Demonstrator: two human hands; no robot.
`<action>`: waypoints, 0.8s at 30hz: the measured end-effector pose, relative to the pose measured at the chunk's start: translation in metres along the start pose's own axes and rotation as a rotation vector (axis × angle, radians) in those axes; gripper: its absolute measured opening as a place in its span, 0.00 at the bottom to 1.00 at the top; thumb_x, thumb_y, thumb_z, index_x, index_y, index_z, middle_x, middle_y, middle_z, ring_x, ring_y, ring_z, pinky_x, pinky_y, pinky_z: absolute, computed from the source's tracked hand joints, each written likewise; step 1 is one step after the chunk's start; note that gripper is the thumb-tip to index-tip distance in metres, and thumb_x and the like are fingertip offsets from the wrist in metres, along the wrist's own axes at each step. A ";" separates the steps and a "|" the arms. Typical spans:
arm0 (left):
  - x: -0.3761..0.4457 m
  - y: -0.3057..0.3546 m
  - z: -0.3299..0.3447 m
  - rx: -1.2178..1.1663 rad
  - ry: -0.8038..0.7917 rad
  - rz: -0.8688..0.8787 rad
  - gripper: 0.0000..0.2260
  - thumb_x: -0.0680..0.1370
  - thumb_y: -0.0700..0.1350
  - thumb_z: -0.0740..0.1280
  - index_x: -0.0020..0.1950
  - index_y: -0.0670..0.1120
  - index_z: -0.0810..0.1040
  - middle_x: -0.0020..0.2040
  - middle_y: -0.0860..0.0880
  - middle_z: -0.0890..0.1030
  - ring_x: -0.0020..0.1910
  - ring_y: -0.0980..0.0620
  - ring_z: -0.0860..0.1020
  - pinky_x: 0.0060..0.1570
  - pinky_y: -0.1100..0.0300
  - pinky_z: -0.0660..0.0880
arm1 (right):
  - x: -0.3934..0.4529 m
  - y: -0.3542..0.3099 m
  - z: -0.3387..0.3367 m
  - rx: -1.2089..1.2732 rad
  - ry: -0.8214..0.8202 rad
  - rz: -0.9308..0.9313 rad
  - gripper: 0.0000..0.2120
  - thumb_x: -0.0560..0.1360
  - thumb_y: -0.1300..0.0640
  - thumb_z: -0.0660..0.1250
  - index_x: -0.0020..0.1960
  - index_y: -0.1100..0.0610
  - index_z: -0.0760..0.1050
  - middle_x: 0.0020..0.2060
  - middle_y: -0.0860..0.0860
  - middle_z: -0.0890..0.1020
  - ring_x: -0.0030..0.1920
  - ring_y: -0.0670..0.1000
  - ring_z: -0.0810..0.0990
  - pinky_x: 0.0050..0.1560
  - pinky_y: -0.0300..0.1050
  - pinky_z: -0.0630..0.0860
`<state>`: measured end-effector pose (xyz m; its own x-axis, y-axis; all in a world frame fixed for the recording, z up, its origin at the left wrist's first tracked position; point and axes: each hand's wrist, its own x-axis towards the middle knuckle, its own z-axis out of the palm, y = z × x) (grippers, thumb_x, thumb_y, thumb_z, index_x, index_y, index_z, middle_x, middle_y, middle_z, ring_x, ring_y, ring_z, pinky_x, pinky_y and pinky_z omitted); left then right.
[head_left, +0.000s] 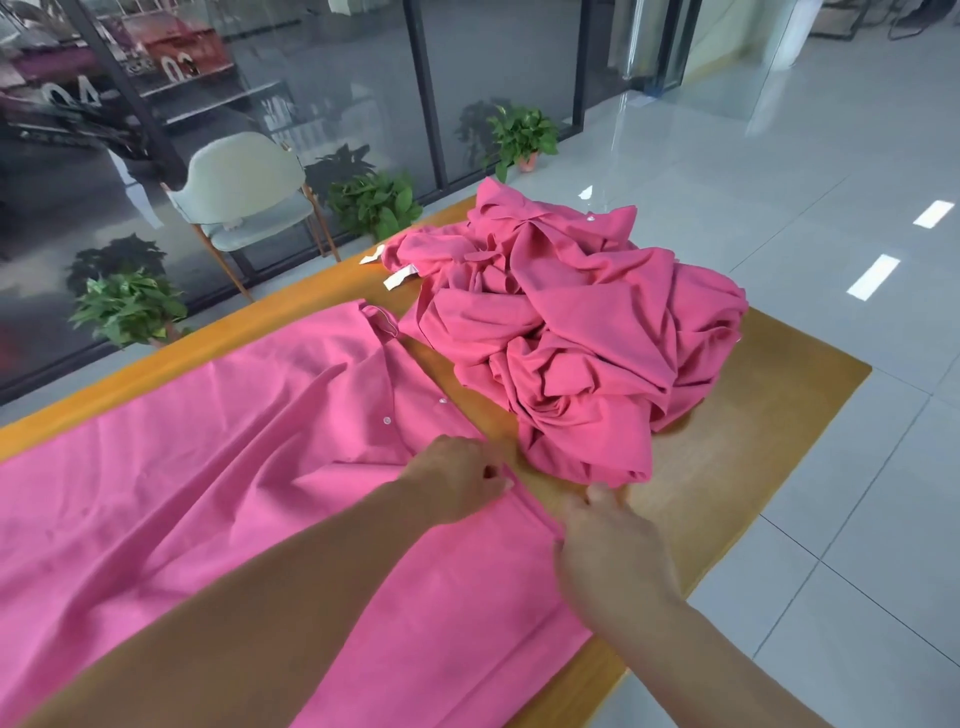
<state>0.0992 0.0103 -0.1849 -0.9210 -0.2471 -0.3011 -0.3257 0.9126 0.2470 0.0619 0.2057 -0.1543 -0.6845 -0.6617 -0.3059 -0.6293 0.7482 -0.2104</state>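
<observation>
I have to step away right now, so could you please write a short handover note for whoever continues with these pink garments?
The left hand pinches the front edge of the spread pink shirt.
The right hand grips the same edge, nearer the person.
The shirt lies mostly flat on the table, with some wrinkles showing; the crumpled pink pile sits beside it on the right.
Done: shirt laid out.
Left: probably smoothing and folding it, then the pile.

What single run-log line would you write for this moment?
left hand: pinches pink shirt edge | right hand: pinches same edge | pink shirt: spread on wooden table | pink garment pile: heaped beyond shirt
</observation>
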 end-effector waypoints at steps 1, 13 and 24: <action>0.003 -0.002 -0.001 -0.001 -0.011 -0.007 0.11 0.82 0.53 0.58 0.54 0.50 0.77 0.53 0.49 0.81 0.53 0.46 0.76 0.54 0.53 0.73 | 0.004 -0.010 0.002 0.056 0.035 -0.047 0.16 0.80 0.55 0.59 0.67 0.50 0.68 0.62 0.51 0.71 0.57 0.52 0.78 0.52 0.47 0.74; 0.074 -0.150 -0.061 -0.043 0.287 -0.680 0.28 0.80 0.63 0.55 0.61 0.40 0.75 0.55 0.40 0.78 0.52 0.40 0.78 0.46 0.53 0.76 | 0.039 -0.034 0.024 0.137 -0.187 -0.084 0.13 0.82 0.46 0.55 0.59 0.52 0.71 0.60 0.49 0.73 0.58 0.52 0.76 0.51 0.46 0.68; 0.121 -0.180 -0.102 -0.501 0.541 -0.816 0.17 0.80 0.49 0.59 0.38 0.40 0.77 0.34 0.43 0.77 0.31 0.46 0.75 0.27 0.59 0.70 | 0.042 -0.032 0.019 0.184 -0.172 -0.099 0.07 0.82 0.46 0.56 0.50 0.49 0.62 0.55 0.47 0.68 0.47 0.48 0.66 0.49 0.42 0.62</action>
<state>0.0248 -0.2169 -0.1714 -0.3214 -0.9380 -0.1302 -0.8163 0.2048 0.5401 0.0607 0.1546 -0.1784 -0.5400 -0.7260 -0.4257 -0.6018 0.6867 -0.4078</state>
